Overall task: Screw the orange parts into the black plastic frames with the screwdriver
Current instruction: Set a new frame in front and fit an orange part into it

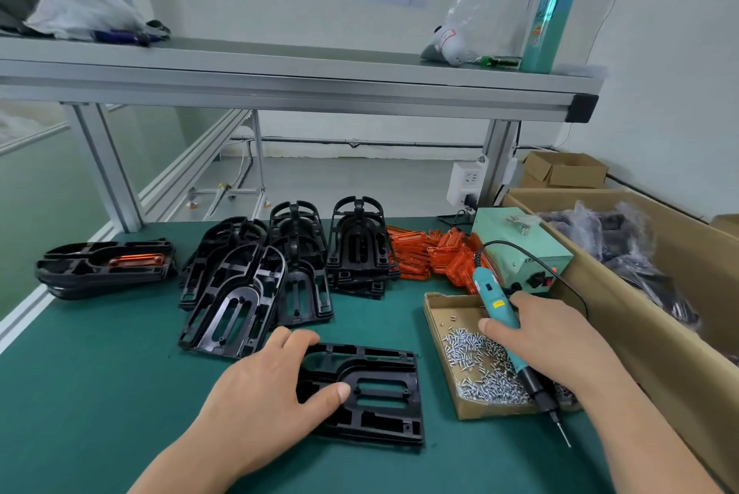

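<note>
**Frame flat under the left hand, screwdriver in the right over the screw tray**

A green surface (100, 393) carries everything, with an aluminium shelf (280, 73) running across above its far edge. Along the right side stands a long carton (640, 313) holding bagged dark parts.

Black frames (236, 293) lie in loose stacks across the middle of the surface, some leaning on one another. A separate low stack (104, 265) sits well to the left, and its top piece has an orange part in it. Just right of the middle stacks is a heap of orange parts (436, 253), touching a pale green power box (516, 241) at the far right.

Nearest the person, one frame (380, 393) lies flat on the surface, apart from the stacks. The left hand (264, 385) grasps its left end: the fingers curl over the far edge and the thumb presses on top.

Just right of that frame is a shallow cardboard tray (452, 307) with a pile of small silver screws (480, 357) in it. The right hand (552, 337) is wrapped round the teal screwdriver (496, 301), held tilted above the tray. Its bit points down and towards the person, past the tray's near edge. A black cord runs from the tool's top back to the power box.
</note>
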The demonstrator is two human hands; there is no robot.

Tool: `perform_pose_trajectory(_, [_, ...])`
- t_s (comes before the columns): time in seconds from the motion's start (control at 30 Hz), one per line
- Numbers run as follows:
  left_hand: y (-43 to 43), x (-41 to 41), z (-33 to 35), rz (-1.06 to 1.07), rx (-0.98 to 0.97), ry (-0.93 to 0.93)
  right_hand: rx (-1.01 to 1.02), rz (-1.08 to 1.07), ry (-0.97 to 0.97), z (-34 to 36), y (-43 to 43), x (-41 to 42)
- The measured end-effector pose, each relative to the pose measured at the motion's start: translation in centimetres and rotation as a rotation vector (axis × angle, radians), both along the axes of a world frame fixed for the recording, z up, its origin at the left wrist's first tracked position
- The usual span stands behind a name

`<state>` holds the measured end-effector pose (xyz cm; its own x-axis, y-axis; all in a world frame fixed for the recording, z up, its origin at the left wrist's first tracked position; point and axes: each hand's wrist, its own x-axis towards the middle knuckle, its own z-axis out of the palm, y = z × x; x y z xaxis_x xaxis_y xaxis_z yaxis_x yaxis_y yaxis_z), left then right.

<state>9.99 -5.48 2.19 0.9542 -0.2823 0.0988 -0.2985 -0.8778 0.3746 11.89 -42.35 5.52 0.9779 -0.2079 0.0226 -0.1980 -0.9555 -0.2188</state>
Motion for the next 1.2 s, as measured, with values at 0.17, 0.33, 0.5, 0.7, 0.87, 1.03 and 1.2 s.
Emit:
perform_pose_trajectory(0.17, [-0.1,0.1,0.0,0.0,0.013,0.005,-0.132,0.016,-0.004,1.1,0.3,-0.5])
perform_pose_trajectory(0.33, [-0.1,0.2,-0.2,0.002,0.027,-0.001,-0.294,0.095,-0.29,3.0,1.8,1.8])
perform_pose_trajectory(0.5, [-0.2,0.4,-0.6,0.008,0.026,0.004,-0.506,0.326,-0.246,3.2,4.6,7.7])
perform_pose_trajectory(0.7, [-0.3,0.4,-0.5,0.005,0.01,-0.004,-0.775,0.326,0.013,1.9,4.5,11.3])
perform_pose_trajectory(0.87, [0.1,0.4,-0.6,0.009,-0.009,-0.003,-0.851,0.291,0.094,2.9,6.0,12.7])
perform_pose_trajectory(1.03, [0.2,0.4,-0.7,0.009,-0.038,-0.002,-0.838,0.29,0.113,3.3,6.2,12.4])
perform_pose_trajectory(1.2, [0.4,0.4,-0.7,0.031,-0.067,0.01,-0.733,0.324,0.037,3.5,5.7,11.9])
